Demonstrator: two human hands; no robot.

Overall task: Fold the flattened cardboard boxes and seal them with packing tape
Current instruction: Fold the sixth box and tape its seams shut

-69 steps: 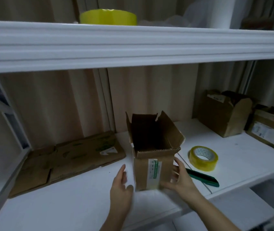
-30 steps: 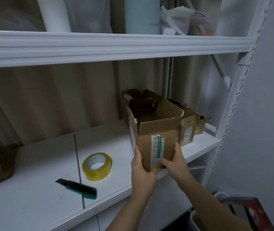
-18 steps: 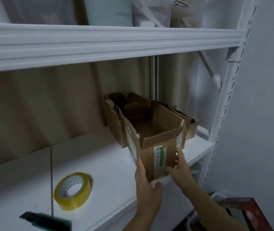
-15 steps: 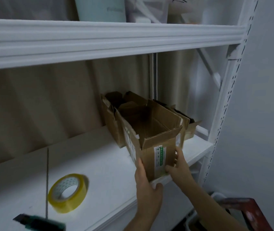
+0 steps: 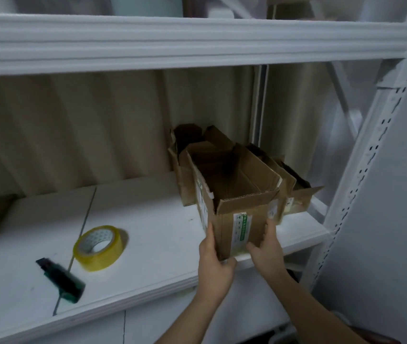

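Left hand (image 5: pixel 212 260): reaching up from 6 o'clock, forearm angled toward 1 o'clock; fingers laid flat along the left wall of the open box, thumb curled under the near bottom corner, clamped on it.
Right hand (image 5: pixel 266 247): arm entering from 5 o'clock; fingers up the right wall, thumb across the front face beside the label, gripping.
Open cardboard box (image 5: pixel 234 202): upright at the shelf's front edge, 3 o'clock of frame centre, top flaps standing open, green-and-white label facing out.
Other boxes (image 5: pixel 185 167): directly behind and at 2 o'clock, touching it.
Tape roll (image 5: pixel 100 248): yellow, lying at 9 o'clock of the hands.
Box cutter (image 5: pixel 63 280): green, at 8 o'clock of the roll.
Shelf (image 5: pixel 147 219): white, carrying everything.
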